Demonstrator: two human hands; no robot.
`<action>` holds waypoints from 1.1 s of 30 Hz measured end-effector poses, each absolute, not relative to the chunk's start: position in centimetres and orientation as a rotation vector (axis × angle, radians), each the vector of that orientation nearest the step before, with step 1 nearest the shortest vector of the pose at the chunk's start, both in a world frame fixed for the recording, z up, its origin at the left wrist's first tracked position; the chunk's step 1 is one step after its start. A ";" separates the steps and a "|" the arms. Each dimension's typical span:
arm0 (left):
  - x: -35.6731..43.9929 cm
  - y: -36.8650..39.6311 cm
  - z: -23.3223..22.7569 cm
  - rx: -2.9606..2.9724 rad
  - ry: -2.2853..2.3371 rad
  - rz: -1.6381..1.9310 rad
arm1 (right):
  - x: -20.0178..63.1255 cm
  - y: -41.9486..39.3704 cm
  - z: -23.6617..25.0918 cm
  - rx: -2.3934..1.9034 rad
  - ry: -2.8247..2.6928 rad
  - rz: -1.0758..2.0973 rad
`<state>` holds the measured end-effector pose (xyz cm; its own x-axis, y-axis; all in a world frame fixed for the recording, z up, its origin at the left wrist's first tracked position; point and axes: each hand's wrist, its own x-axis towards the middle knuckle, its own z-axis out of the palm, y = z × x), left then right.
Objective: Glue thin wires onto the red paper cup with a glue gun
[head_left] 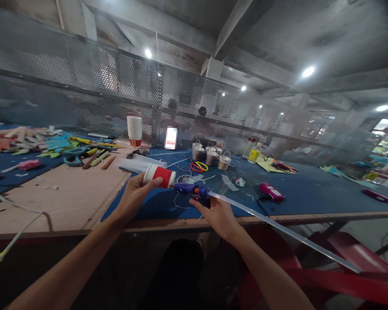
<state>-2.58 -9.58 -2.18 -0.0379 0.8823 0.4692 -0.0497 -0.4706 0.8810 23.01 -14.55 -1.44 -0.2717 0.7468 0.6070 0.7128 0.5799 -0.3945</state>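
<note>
My left hand (136, 189) grips a red and white paper cup (163, 176), which lies tilted on its side with its base toward the right. Wrapped round the handle of a purple hot glue gun (186, 188) is my right hand (215, 213). The gun's nozzle points left and meets the cup's right end; whether it touches cannot be told. A long clear glue stick (278, 226) runs out of the back of the gun, down to the right. Behind the gun lie red and yellow scissors (198, 166) and loose strings.
Several small baskets with handles (210, 155) stand behind the scissors. A stack of paper cups (135, 129) is at the back left, near felt pieces and tools (77, 150). A magenta box-shaped device (271, 192) and a yellow-labelled bottle (255, 153) are on the right. Perforated panels (187, 99) line the back.
</note>
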 end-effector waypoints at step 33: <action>-2.6 -9.7 -2.2 1.497 0.918 1.596 | 23.0 -14.2 -0.9 -1.204 -1.977 0.000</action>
